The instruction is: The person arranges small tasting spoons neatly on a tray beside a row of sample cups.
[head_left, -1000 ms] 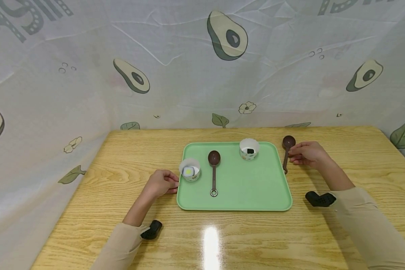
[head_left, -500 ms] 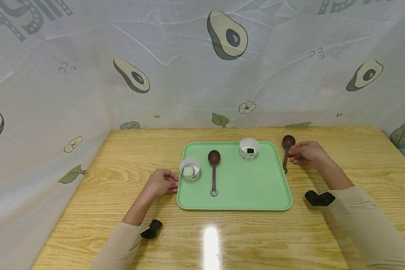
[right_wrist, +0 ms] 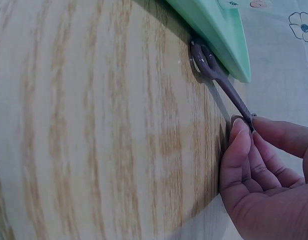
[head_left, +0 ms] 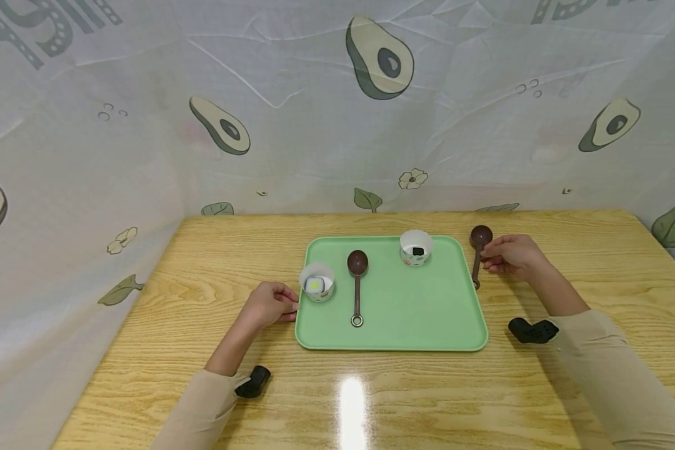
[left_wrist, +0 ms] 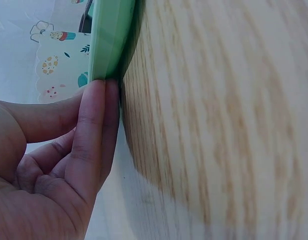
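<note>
On the left, my left hand [head_left: 271,304] pinches the left rim of a light green tray [head_left: 422,325], thumb and fingertips right at the edge in the left wrist view. My right hand [head_left: 514,255] pinches the handle of a dark brown scoop [right_wrist: 228,90], between thumb and fingers. That scoop lies on the table just beyond the tray's right side, its round bowl away from me and its looped handle end beside the tray. A second brown scoop [head_left: 357,265] rests on the tray, pointing the same way.
A white patterned paper cup [head_left: 324,294] holding a pale block with a yellow-green spot stands at the tray's left edge. Another such cup [head_left: 410,257], with a small black piece showing, is near the back edge. An avocado-print cloth [head_left: 304,156] hangs behind the wooden table [head_left: 427,400].
</note>
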The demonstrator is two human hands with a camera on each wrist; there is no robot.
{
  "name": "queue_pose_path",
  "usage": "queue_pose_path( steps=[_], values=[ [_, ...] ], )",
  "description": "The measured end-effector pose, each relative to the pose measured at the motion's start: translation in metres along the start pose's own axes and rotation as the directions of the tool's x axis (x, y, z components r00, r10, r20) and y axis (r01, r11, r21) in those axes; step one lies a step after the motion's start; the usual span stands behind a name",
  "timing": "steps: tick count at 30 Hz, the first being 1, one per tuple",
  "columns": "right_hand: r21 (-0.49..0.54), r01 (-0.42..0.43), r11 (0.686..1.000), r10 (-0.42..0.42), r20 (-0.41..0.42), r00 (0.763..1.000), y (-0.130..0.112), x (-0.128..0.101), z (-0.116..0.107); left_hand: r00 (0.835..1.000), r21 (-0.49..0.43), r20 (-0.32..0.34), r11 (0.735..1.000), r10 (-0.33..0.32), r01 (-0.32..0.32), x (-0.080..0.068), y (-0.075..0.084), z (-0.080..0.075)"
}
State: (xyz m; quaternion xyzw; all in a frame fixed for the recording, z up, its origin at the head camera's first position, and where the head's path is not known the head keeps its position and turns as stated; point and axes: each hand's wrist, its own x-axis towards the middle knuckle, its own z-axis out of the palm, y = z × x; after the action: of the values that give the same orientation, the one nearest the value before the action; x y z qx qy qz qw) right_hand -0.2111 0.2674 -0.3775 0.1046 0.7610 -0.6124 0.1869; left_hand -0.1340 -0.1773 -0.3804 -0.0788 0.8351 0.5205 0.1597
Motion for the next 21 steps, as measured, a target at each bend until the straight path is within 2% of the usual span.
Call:
queue_pose_path(
  steps=[14,21],
  values=[
    [-0.019,0.008,1.000,-0.008,0.001,1.000,0.0022,0.0018,-0.0003,1.000,-0.003,-0.014,1.000,-0.015,0.015,0.0025,-0.0019,0.0009],
    [-0.014,0.010,1.000,-0.010,-0.005,1.000,0.0010,0.0010,0.0006,1.000,-0.008,-0.005,1.000,-0.001,0.000,0.0014,-0.0012,0.0006]
  ],
)
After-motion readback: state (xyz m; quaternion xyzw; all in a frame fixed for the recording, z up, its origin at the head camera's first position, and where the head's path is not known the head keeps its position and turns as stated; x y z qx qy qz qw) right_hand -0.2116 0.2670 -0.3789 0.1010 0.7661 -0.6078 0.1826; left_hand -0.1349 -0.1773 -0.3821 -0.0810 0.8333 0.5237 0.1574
